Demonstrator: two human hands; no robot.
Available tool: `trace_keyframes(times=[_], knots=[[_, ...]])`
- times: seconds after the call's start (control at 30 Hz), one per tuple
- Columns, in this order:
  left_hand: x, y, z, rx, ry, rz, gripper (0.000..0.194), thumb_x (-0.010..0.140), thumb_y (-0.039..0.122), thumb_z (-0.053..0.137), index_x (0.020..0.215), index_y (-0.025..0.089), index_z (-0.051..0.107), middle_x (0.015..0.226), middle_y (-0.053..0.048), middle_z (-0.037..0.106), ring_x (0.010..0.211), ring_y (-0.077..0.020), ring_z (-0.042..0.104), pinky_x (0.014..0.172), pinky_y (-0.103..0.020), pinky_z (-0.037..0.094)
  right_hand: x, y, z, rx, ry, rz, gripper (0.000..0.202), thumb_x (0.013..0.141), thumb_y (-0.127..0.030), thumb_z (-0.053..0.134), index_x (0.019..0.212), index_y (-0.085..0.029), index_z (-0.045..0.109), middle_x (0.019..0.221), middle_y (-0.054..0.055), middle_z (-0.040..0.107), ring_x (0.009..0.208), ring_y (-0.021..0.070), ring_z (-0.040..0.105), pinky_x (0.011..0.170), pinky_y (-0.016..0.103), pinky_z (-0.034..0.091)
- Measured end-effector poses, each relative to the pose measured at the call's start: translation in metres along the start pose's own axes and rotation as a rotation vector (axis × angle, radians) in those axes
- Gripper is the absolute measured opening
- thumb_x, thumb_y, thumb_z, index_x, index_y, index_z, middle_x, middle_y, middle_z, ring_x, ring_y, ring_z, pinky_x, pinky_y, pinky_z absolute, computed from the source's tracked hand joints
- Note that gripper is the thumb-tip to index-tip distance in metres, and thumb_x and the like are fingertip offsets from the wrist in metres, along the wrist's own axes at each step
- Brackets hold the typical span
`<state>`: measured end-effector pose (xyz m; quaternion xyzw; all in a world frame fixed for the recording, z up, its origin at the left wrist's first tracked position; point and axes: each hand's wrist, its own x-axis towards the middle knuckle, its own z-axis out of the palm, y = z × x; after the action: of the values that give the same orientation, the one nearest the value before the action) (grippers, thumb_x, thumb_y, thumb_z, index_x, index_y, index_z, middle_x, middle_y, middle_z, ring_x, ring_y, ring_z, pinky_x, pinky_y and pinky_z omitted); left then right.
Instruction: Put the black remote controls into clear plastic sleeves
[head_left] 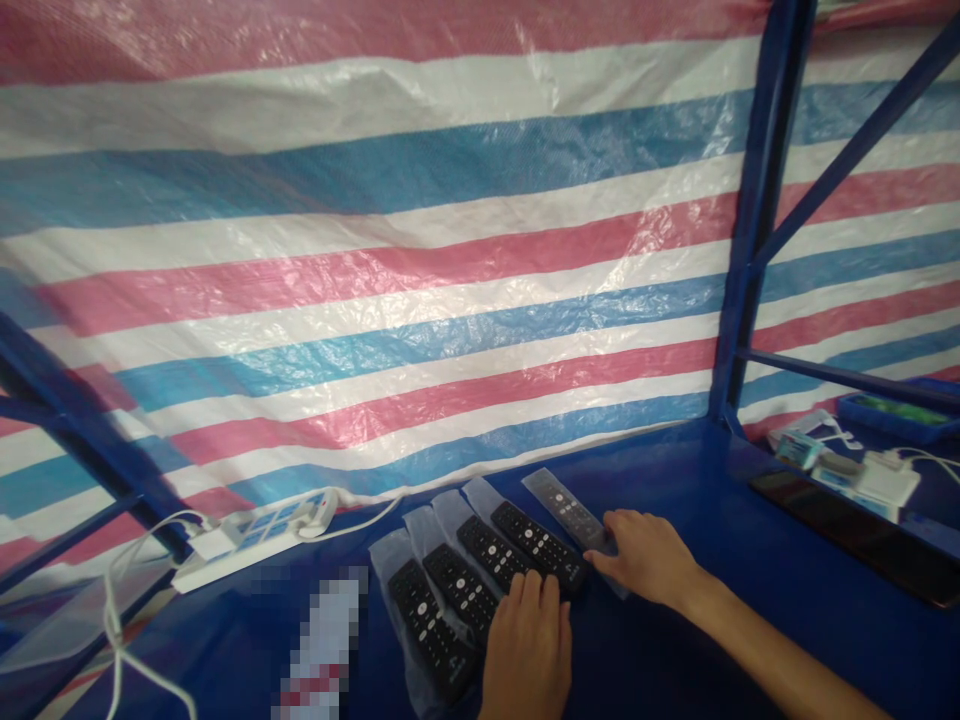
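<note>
Several black remotes in clear sleeves lie side by side on the blue table (675, 470). The leftmost remote (427, 620) and the one beside it (459, 585) are left of my left hand (529, 640), whose fingers lie together on the lower end of a third remote (491, 548). A fourth remote (536, 540) sits just right of that. My right hand (645, 555) has its thumb and fingers at the lower right part of a greyer, sleeved remote (566, 507) at the right end of the row.
A white power strip (240, 550) with cables is at the left. A dark phone-like slab (855, 535), white plugs (885, 480) and a blue tray (900, 415) are at the right. Striped sheeting and blue posts stand behind.
</note>
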<state>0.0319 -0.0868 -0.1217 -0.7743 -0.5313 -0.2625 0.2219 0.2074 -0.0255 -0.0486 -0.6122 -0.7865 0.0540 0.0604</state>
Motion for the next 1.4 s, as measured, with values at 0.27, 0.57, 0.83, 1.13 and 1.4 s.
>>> trace_keyframes(times=[0.27,0.57,0.83,1.13,1.4], knots=[[-0.004,-0.005,0.001,-0.008,-0.019,0.009,0.017,0.087,0.017,0.046,0.1,0.021,0.057,0.091,-0.003,0.063,0.087,-0.0194,0.061,0.073,-0.031,0.05,0.006,-0.006,0.005,-0.032,0.016,0.047,0.032,0.085,-0.041,0.054,0.094,-0.012,0.066,0.099,0.017,0.071,0.095,0.0332,0.067,0.076,0.037,0.046],[-0.008,-0.009,0.004,-0.011,-0.057,-0.014,0.018,0.088,0.017,0.045,0.101,0.022,0.057,0.094,-0.003,0.063,0.089,-0.0196,0.061,0.075,-0.032,0.05,0.015,-0.004,0.011,-0.006,0.045,0.076,0.03,0.084,-0.041,0.051,0.09,-0.015,0.065,0.097,0.014,0.072,0.094,0.0302,0.068,0.074,0.035,0.046],[-0.009,-0.009,0.006,0.002,-0.032,0.004,0.019,0.088,0.017,0.045,0.102,0.021,0.057,0.096,-0.003,0.063,0.091,-0.0202,0.06,0.075,-0.032,0.05,0.031,0.013,0.012,-0.031,0.096,0.231,0.035,0.084,-0.043,0.051,0.093,-0.014,0.066,0.092,0.016,0.073,0.091,0.0313,0.069,0.07,0.034,0.047],[-0.007,-0.012,0.005,-0.006,-0.027,-0.003,0.018,0.087,0.017,0.045,0.1,0.022,0.057,0.093,-0.003,0.062,0.087,-0.0197,0.06,0.071,-0.031,0.05,0.029,0.02,0.006,-0.089,0.186,0.266,0.041,0.088,-0.048,0.049,0.104,-0.012,0.063,0.105,0.017,0.067,0.095,0.0312,0.066,0.071,0.035,0.047],[0.001,-0.008,-0.003,-0.025,0.024,-0.116,0.017,0.085,0.014,0.045,0.09,0.021,0.059,0.086,-0.002,0.062,0.085,-0.0194,0.059,0.074,-0.032,0.048,-0.005,-0.028,0.0,0.031,0.026,-0.165,0.037,0.078,-0.052,0.061,0.09,-0.017,0.065,0.096,0.01,0.07,0.088,0.028,0.066,0.074,0.034,0.046]])
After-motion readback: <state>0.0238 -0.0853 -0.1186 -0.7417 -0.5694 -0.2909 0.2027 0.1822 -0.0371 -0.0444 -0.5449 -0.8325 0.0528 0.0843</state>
